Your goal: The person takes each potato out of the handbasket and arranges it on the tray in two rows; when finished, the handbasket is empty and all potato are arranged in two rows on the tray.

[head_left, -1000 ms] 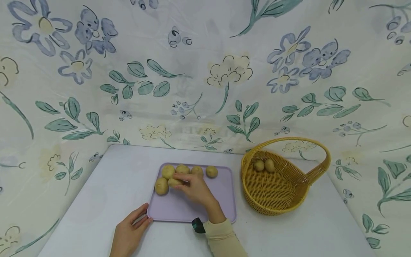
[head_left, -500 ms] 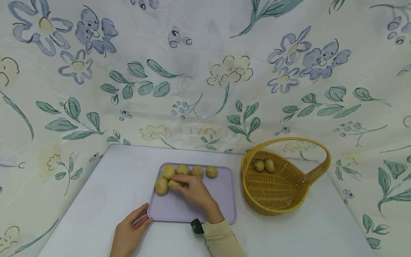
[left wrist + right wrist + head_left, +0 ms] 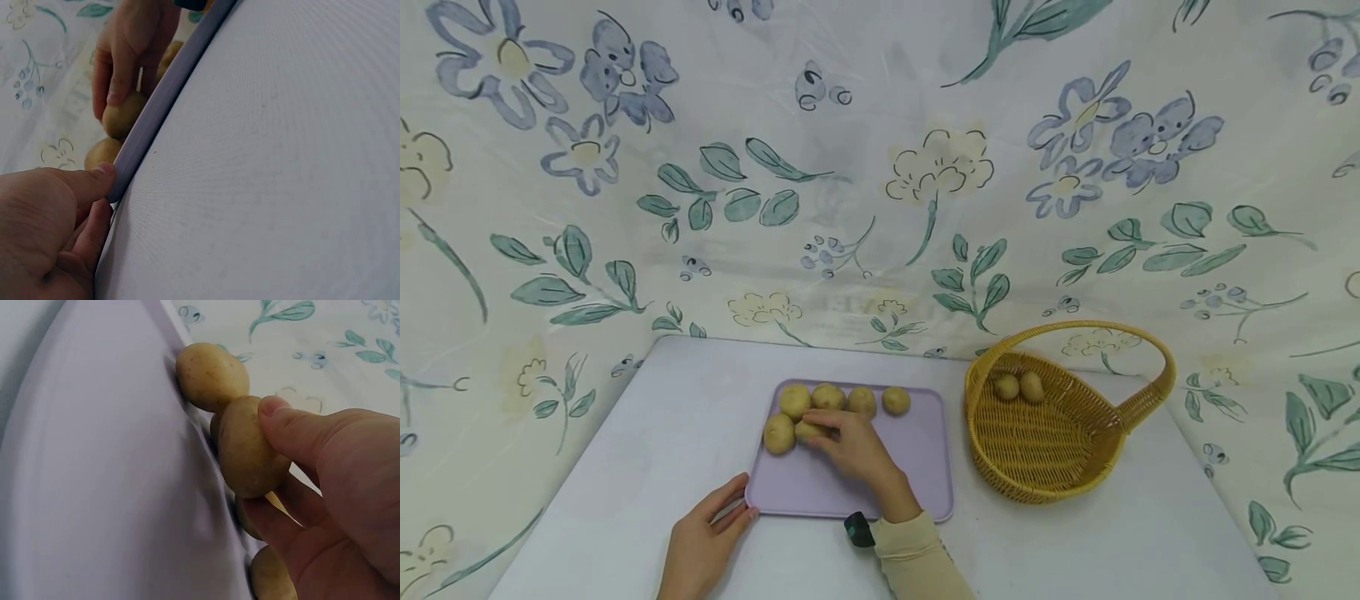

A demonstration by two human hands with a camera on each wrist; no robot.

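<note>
My right hand (image 3: 855, 446) pinches a potato (image 3: 250, 450) between thumb and fingers, over the left part of a lilac tray (image 3: 842, 492). That potato touches or nearly touches another potato (image 3: 778, 434) on its left. Behind it, along the tray's far side, lie several more, among them a potato (image 3: 794, 401) in the far left corner and a potato (image 3: 896, 401) set apart on the right. At the tray's near left corner, my left hand (image 3: 703, 533) holds the rim (image 3: 144, 128), its thumb and fingers on either side of the corner.
Right of the tray stands a wicker basket (image 3: 1037, 492) with a tall arched handle. Inside it are two potatoes (image 3: 1032, 387). The white table (image 3: 700, 400) meets a floral cloth (image 3: 880, 250) at the back and sides.
Almost nothing moves. My right wrist shifts slightly left while the fingers keep the same potato in place; my left hand stays at the tray corner.
</note>
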